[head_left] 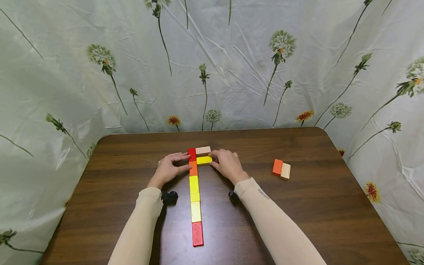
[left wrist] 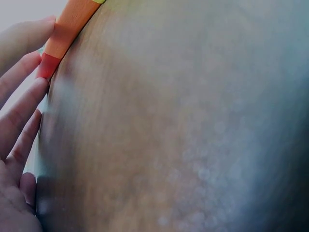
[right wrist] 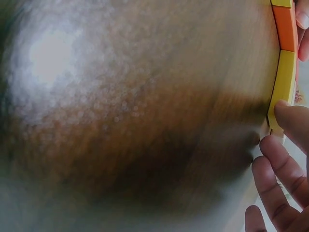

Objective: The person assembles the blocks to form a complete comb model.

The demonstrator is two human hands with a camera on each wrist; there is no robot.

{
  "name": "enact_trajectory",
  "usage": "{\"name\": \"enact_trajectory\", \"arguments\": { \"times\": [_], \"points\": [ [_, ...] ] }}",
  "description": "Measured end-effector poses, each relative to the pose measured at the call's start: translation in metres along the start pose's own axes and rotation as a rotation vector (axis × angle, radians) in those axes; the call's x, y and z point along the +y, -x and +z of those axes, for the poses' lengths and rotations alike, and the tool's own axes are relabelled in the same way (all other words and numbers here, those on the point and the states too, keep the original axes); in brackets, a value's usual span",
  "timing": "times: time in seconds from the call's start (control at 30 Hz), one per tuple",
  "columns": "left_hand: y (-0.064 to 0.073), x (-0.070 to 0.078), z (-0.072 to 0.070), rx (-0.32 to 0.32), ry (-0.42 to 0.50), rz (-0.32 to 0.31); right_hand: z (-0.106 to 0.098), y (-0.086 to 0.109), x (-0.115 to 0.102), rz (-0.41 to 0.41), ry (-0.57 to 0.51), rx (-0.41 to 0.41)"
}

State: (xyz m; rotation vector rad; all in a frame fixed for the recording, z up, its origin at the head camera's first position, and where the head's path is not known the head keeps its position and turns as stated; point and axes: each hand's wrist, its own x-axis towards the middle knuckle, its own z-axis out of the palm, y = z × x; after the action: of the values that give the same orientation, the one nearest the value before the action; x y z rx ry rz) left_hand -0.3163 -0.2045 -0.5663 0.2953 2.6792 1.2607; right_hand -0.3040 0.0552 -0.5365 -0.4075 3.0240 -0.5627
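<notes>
My left hand [head_left: 168, 169] lies left of a column of blocks, its fairly straight fingers touching the red block [head_left: 192, 154] at the top and its thumb at the orange block [head_left: 193, 168]. In the left wrist view those fingertips rest along the red block [left wrist: 47, 66] and orange block [left wrist: 72, 29]. My right hand [head_left: 229, 165] pinches the right end of a yellow block [head_left: 204, 160], which lies crosswise against the column. Its thumb presses the yellow block's near face [right wrist: 283, 72] in the right wrist view. Just beyond lies a pale pink block [head_left: 203, 150], also crosswise.
Below the hands the column continues with yellow blocks [head_left: 194, 184], a pale yellow block [head_left: 196, 211] and a red block [head_left: 197, 234]. To the right, an orange block [head_left: 277, 167] and a light wooden block [head_left: 285, 171] sit side by side on the brown table [head_left: 328, 222]. A floral cloth [head_left: 230, 67] hangs behind.
</notes>
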Motion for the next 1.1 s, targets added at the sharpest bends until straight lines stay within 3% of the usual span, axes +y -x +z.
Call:
{"name": "enact_trajectory", "arguments": {
  "times": [0.57,1.1],
  "points": [
    [0.0,0.002,0.001,0.002,0.013,0.001,-0.003,0.003,0.008,-0.012,0.009,0.0],
    [0.0,-0.001,0.001,0.006,0.023,0.002,-0.03,0.014,0.027,-0.016,-0.076,-0.004]
  ]
}}
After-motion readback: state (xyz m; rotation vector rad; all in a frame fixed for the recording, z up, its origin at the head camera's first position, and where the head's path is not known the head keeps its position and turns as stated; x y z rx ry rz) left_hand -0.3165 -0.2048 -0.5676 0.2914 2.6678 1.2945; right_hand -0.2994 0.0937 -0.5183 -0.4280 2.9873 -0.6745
